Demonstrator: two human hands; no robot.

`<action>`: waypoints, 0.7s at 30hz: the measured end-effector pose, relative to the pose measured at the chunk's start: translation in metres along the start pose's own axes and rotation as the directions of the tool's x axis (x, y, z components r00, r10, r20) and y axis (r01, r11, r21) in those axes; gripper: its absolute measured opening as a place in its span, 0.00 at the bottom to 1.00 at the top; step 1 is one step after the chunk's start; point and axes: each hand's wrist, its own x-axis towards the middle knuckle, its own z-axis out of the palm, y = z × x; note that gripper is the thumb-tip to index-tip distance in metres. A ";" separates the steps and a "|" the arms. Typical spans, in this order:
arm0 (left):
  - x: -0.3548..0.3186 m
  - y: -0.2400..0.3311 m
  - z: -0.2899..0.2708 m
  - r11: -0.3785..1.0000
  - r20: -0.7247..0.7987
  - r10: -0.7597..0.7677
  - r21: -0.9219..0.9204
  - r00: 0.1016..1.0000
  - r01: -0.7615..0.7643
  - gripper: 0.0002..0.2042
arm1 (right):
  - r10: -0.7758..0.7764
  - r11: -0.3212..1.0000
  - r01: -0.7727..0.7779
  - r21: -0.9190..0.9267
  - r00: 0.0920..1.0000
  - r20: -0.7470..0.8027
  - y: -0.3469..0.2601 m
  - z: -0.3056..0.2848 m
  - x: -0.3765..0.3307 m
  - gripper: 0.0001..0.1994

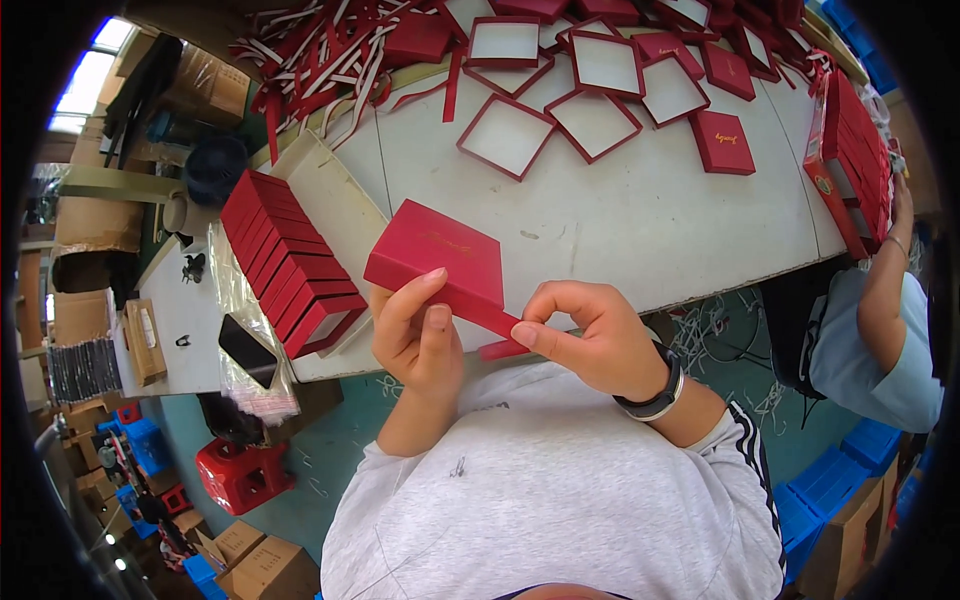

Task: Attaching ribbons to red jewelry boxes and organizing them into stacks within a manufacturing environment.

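A red gift box (440,250) with faint gold lettering on its face is held up over the table's near edge. My left hand (415,345) grips it from below, fingertips along its near side. My right hand (600,335) pinches a red ribbon (490,317) between thumb and forefinger at the box's near right corner. The rest of the ribbon hangs below the hands, partly hidden. To the left, a row of closed red boxes (285,265) stands packed in a shallow pale tray (330,180).
Red box lids or bases (507,137) with white insides lie across the far table (640,215), beside a heap of red-and-white ribbons (330,60). A phone (247,350) rests at the left. A co-worker's arm (885,290) reaches toward a red carton (845,165) at right. A red stool (243,470) stands below.
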 end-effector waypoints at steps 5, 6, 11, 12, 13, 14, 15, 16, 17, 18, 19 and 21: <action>0.000 -0.003 -0.003 0.992 0.048 0.048 0.111 0.998 -0.053 0.12 | -0.014 1.000 0.014 -0.009 1.000 -0.011 0.004 0.000 0.000 0.06; 0.000 -0.003 -0.003 0.993 0.049 0.047 0.110 0.998 -0.052 0.12 | -0.013 1.000 0.013 -0.008 1.000 -0.013 0.005 0.000 0.000 0.06; 0.000 -0.004 -0.003 0.993 0.035 0.053 0.104 0.998 -0.056 0.12 | 0.015 1.000 -0.015 -0.005 1.000 0.000 0.004 -0.001 0.000 0.06; 0.000 -0.003 -0.002 0.993 0.036 0.051 0.104 0.998 -0.055 0.12 | 0.016 1.000 -0.016 -0.004 1.000 -0.001 0.004 -0.001 -0.001 0.06; 0.001 -0.002 0.000 0.998 0.005 0.033 0.061 0.999 -0.033 0.11 | 0.015 1.000 -0.015 0.004 1.000 -0.002 0.004 -0.001 -0.001 0.06; 0.001 -0.001 0.002 1.000 -0.025 0.013 0.017 1.000 -0.012 0.10 | 0.013 1.000 -0.013 0.012 1.000 -0.003 0.004 -0.001 -0.001 0.06; 0.001 -0.002 0.002 1.000 -0.023 0.011 0.015 1.000 -0.011 0.10 | 0.014 1.000 -0.014 0.012 1.000 -0.006 0.004 -0.001 -0.001 0.06; 0.000 -0.003 0.001 0.999 -0.026 0.014 0.029 1.000 -0.013 0.09 | 0.004 1.000 -0.004 0.009 1.000 -0.008 0.005 -0.001 -0.001 0.06; 0.000 -0.004 0.000 0.999 -0.028 0.017 0.043 0.999 -0.015 0.09 | -0.006 1.000 0.006 0.006 1.000 -0.009 0.005 -0.001 -0.001 0.07; 0.000 -0.004 0.001 0.999 -0.027 0.016 0.043 1.000 -0.014 0.09 | -0.005 1.000 0.005 0.007 1.000 -0.011 0.005 -0.001 -0.001 0.07; -0.001 -0.004 0.001 0.999 -0.035 0.016 0.046 0.999 -0.014 0.09 | -0.003 1.000 0.003 0.001 1.000 -0.012 0.005 -0.001 -0.001 0.07; -0.002 -0.004 0.003 0.999 -0.042 0.015 0.049 0.999 -0.013 0.09 | -0.001 1.000 0.001 -0.004 1.000 -0.013 0.006 -0.001 0.000 0.06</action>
